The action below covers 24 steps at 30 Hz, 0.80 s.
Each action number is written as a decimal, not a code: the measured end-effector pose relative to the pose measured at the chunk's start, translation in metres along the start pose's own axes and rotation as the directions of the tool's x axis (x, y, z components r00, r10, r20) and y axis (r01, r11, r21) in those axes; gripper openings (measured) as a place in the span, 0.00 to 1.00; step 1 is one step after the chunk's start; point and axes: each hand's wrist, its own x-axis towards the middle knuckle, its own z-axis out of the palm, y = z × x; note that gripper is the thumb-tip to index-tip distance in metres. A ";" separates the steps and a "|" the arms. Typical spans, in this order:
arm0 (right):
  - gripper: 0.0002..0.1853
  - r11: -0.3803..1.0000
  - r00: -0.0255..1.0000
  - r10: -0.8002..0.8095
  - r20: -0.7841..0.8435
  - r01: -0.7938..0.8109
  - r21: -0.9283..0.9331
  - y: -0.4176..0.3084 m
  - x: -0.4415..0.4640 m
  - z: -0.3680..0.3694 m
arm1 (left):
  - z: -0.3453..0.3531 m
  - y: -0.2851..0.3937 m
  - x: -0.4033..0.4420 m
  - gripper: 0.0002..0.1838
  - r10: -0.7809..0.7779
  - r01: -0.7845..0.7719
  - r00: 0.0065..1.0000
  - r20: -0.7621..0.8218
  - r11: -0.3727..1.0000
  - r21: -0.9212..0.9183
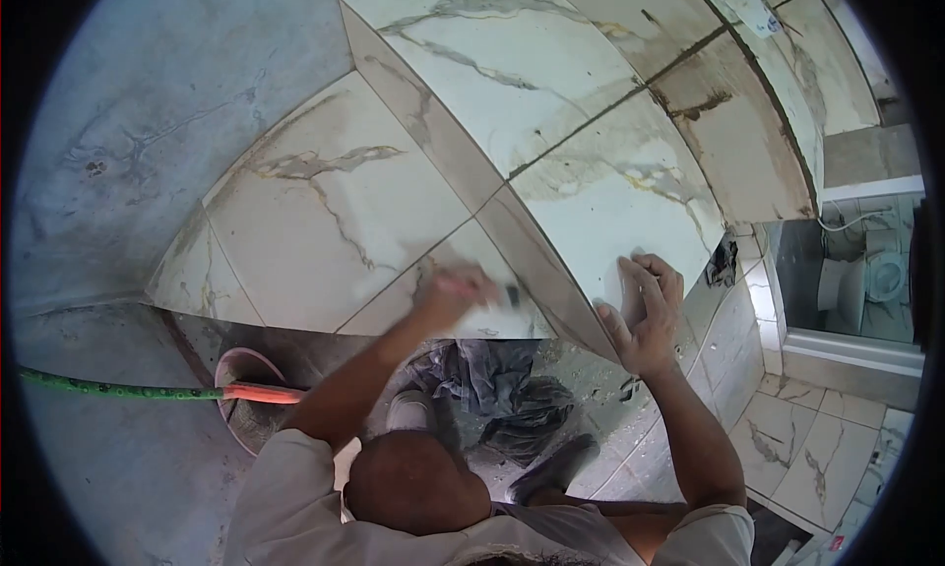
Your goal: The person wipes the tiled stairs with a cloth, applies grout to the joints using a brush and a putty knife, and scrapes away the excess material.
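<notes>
My left hand (pixel 461 292) is smeared by motion above the lower marble-patterned step tile (pixel 325 192). Its fingers look closed around something small with a dark end (pixel 512 295), too blurred to name. Fingers apart, my right hand (pixel 650 315) rests at the near end of the upper step tile (pixel 600 172), with the thumb by its front edge. It holds nothing that I can see. Between the two steps runs the upright riser tile (pixel 433 123). Dark joint lines cross the tiles.
At lower left, a pink bucket (pixel 224 369) stands below a green pipe (pixel 118 387) with an orange end. Crumpled dark plastic (pixel 482 374) lies on the floor by my feet. A doorway at right shows a toilet (pixel 886 276). Higher steps (pixel 733 123) have brown smears.
</notes>
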 end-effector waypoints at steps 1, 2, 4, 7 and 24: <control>0.31 1.000 1.000 -0.021 -0.004 0.021 -0.005 0.001 0.000 0.000 | 0.008 0.024 -0.017 0.08 0.035 -0.059 0.990 0.137 0.983 0.174; 0.31 1.000 1.000 -0.020 0.000 0.020 -0.009 0.001 0.001 0.001 | 0.009 0.027 -0.016 0.08 0.035 -0.058 0.990 0.138 0.984 0.169; 0.30 1.000 1.000 -0.018 -0.003 0.018 -0.015 0.000 0.000 -0.001 | 0.007 0.029 -0.007 0.09 0.402 -0.434 0.888 -0.224 0.894 -0.114; 0.30 1.000 0.999 -0.029 -0.016 0.029 -0.003 0.001 -0.001 0.001 | -0.037 0.025 0.014 0.05 0.319 -0.302 0.767 -0.556 0.945 0.127; 0.29 0.999 0.999 0.014 -0.032 -0.015 -0.038 0.000 -0.004 0.000 | 0.041 0.018 -0.024 0.02 0.197 -0.192 0.838 -0.508 0.979 0.063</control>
